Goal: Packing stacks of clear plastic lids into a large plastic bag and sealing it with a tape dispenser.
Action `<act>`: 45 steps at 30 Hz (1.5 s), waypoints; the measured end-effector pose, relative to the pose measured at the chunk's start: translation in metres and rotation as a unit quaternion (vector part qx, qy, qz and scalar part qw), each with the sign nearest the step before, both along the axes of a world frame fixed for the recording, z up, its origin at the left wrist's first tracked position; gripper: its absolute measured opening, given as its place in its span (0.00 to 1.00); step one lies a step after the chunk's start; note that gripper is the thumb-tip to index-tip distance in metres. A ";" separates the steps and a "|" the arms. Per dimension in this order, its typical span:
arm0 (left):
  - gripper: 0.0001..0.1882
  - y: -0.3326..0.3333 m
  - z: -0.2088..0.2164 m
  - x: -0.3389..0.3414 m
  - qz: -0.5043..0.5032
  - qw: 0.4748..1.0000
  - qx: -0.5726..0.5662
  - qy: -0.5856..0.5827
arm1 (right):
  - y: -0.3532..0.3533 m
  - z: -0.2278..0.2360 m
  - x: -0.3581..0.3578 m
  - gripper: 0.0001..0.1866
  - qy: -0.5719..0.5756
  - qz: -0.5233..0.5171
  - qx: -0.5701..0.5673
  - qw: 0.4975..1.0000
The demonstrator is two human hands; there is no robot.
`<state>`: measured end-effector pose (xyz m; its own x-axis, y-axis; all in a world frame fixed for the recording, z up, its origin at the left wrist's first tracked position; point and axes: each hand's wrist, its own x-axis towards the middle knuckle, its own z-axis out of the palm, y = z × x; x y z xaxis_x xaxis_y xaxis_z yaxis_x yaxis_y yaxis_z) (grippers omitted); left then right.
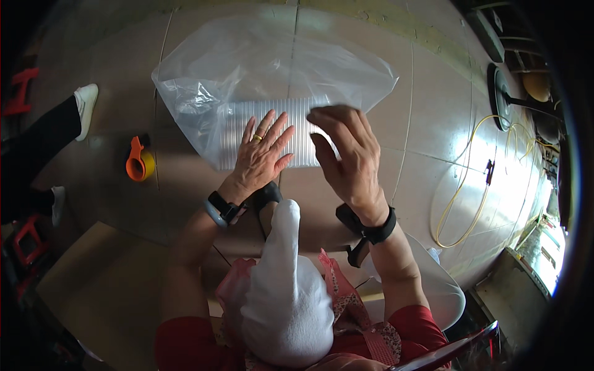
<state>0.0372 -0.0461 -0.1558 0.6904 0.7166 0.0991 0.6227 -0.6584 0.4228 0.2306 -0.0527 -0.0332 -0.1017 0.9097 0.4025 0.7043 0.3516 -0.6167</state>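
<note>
Item: clear bag [272, 68] with cup stack [272, 133]. Left hand [263, 154] flat, fingers spread; right hand [346, 154] pinching film. Step, judged: bagging. Next: steady grip on mouth.

I see a pale tiled floor [427, 123]; on it an orange tape dispenser [138, 162] at nine o'clock and a yellow cable [461, 191] at three o'clock.

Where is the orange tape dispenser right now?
In the head view, the orange tape dispenser lies on the tiled floor at the person's left, beside the clear plastic bag and left of the left hand.
</note>
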 end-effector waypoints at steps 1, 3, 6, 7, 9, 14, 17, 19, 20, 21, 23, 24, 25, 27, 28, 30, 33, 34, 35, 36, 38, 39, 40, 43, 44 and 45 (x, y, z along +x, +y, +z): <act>0.32 0.003 -0.011 -0.003 0.011 1.000 0.006 0.024 | 0.026 0.003 -0.007 0.19 -0.035 0.008 0.036 0.999; 0.33 0.007 -0.014 -0.003 0.044 0.998 0.035 0.020 | 0.071 0.004 -0.015 0.29 -0.131 0.002 0.054 0.990; 0.33 0.022 -0.016 0.008 0.068 0.996 0.045 0.028 | 0.107 -0.044 0.001 0.41 -0.265 -0.016 -0.004 0.964; 0.33 0.024 -0.020 0.008 0.070 0.996 0.043 0.031 | 0.113 -0.044 0.000 0.40 -0.299 -0.014 -0.150 0.942; 0.33 0.028 -0.026 0.009 0.061 0.995 -0.017 -0.080 | 0.118 -0.046 0.003 0.39 -0.286 -0.025 -0.226 0.931; 0.36 0.027 -0.037 0.002 0.048 0.996 -0.043 -0.058 | 0.142 -0.030 0.016 0.30 -0.230 -0.102 0.093 0.963; 0.36 0.024 -0.039 0.000 0.048 0.995 -0.046 -0.075 | 0.150 -0.030 0.021 0.42 -0.272 -0.086 0.003 0.958; 0.36 0.025 -0.042 0.006 0.043 0.993 -0.070 -0.083 | 0.159 -0.065 0.047 0.27 -0.305 -0.127 0.035 0.943; 0.36 0.025 -0.037 0.007 0.042 0.993 -0.074 -0.081 | 0.165 -0.070 0.051 0.27 -0.295 -0.135 0.001 0.946; 0.36 0.026 -0.031 0.009 0.048 0.996 -0.054 -0.059 | 0.161 -0.075 0.060 0.27 -0.295 -0.136 -0.004 0.946; 0.36 0.029 -0.026 0.002 0.063 0.997 -0.033 -0.028 | 0.151 -0.051 0.051 0.16 -0.255 -0.088 -0.010 0.963; 0.37 0.030 -0.026 0.000 0.097 0.983 -0.109 -0.113 | 0.140 -0.039 0.042 0.08 -0.212 -0.072 0.044 0.974; 0.37 0.031 -0.026 -0.001 0.128 0.954 -0.185 -0.198 | 0.125 -0.025 0.035 0.08 -0.200 -0.046 0.048 0.978; 0.32 0.038 -0.009 -0.004 0.159 0.943 -0.176 -0.232 | 0.089 0.004 0.021 0.08 -0.184 0.012 0.049 0.982; 0.31 0.043 -0.010 -0.008 0.157 0.941 -0.226 -0.197 | 0.069 0.017 0.015 0.11 -0.202 0.046 0.031 0.978; 0.23 0.043 0.002 -0.002 0.149 0.934 -0.269 -0.180 | 0.034 0.029 0.006 0.14 -0.220 0.114 0.016 0.969; 0.21 0.037 -0.028 -0.024 0.032 0.988 0.147 0.039 | -0.004 0.031 -0.015 0.14 -0.209 0.190 -0.023 0.959; 0.21 0.035 -0.019 -0.020 0.075 0.995 0.059 -0.040 | -0.015 0.024 -0.016 0.15 -0.209 0.193 -0.040 0.958; 0.20 0.031 -0.008 -0.018 0.118 0.986 -0.030 -0.117 | -0.024 0.018 -0.017 0.17 -0.208 0.197 -0.055 0.956; 0.20 0.026 0.001 -0.016 0.160 0.961 -0.117 -0.192 | -0.030 0.014 -0.017 0.17 -0.209 0.196 -0.056 0.956; 0.20 0.005 0.017 -0.015 0.211 0.891 -0.254 -0.312 | -0.040 0.004 -0.016 0.21 -0.208 0.192 -0.105 0.953; 0.19 -0.005 0.025 -0.017 0.254 0.785 -0.378 -0.419 | -0.044 -0.002 -0.018 0.21 -0.207 0.192 -0.105 0.954; 0.20 -0.008 0.028 -0.030 0.228 0.813 -0.353 -0.404 | -0.048 -0.008 -0.022 0.24 -0.198 0.184 -0.101 0.958; 0.21 -0.008 0.021 -0.058 0.311 0.305 -0.620 -0.653 | -0.063 -0.026 -0.026 0.28 -0.196 0.196 -0.134 0.951; 0.21 -0.006 0.025 -0.058 0.278 0.382 -0.561 -0.679 | -0.070 -0.035 -0.025 0.30 -0.205 0.216 -0.171 0.939; 0.21 -0.002 0.015 -0.067 0.277 0.380 -0.564 -0.679 | -0.077 -0.046 -0.024 0.30 -0.207 0.214 -0.173 0.939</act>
